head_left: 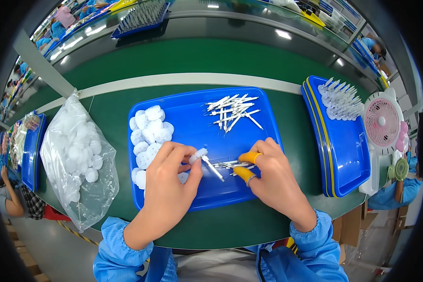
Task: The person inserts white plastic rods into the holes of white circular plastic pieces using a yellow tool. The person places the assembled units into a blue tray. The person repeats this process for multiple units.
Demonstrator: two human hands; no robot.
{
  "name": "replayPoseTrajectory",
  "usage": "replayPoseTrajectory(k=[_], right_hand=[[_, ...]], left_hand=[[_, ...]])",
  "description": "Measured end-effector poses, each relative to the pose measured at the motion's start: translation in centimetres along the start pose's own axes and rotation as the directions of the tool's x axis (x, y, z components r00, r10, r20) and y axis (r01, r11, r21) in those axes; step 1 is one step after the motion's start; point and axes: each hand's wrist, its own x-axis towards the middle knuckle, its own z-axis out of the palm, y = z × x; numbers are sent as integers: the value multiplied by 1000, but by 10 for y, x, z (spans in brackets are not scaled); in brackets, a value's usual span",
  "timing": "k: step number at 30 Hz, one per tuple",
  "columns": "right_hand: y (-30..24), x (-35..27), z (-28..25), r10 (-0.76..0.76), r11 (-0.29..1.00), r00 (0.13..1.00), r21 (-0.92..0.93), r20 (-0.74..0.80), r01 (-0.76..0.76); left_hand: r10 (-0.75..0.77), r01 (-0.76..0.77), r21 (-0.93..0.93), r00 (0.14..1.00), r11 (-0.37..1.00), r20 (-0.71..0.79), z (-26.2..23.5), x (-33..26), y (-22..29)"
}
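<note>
Over the blue tray (174, 104), my left hand (168, 181) pinches a white round plastic piece (200, 153) between thumb and forefinger. A thin white rod (214, 169) slants down from that piece toward the right. My right hand (275, 176), with yellow covers on its thumb and forefinger, is closed on what looks like metal tweezers (227, 164), pointing left; their grip is partly hidden. Below their tips several white rods with thin wire ends lie in the tray. More white rods (232, 110) are heaped at its far right. White round pieces (150, 126) fill its left side.
A clear bag of white round pieces (77, 157) lies left of the tray. Stacked blue trays (345, 167) at the right hold upright assembled pieces (340, 101), beside a pink-and-white fan (382, 121). A green belt (174, 58) runs beyond the table's pale rim.
</note>
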Motion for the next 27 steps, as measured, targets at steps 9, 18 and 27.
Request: replayPoseTrajectory(k=[9, 18, 27], right_hand=[[-10, -1, -8, 6, 979, 997, 204, 76, -21], [-14, -4, -4, -159, 943, 982, 311, 97, 122], [-10, 0, -3, -138, 972, 986, 206, 98, 116]], left_hand=[[-125, 141, -114, 983, 983, 135, -7, 2, -1], [-34, 52, -102, 984, 993, 176, 1, -4, 10], [-75, 86, -64, 986, 994, 152, 4, -7, 7]])
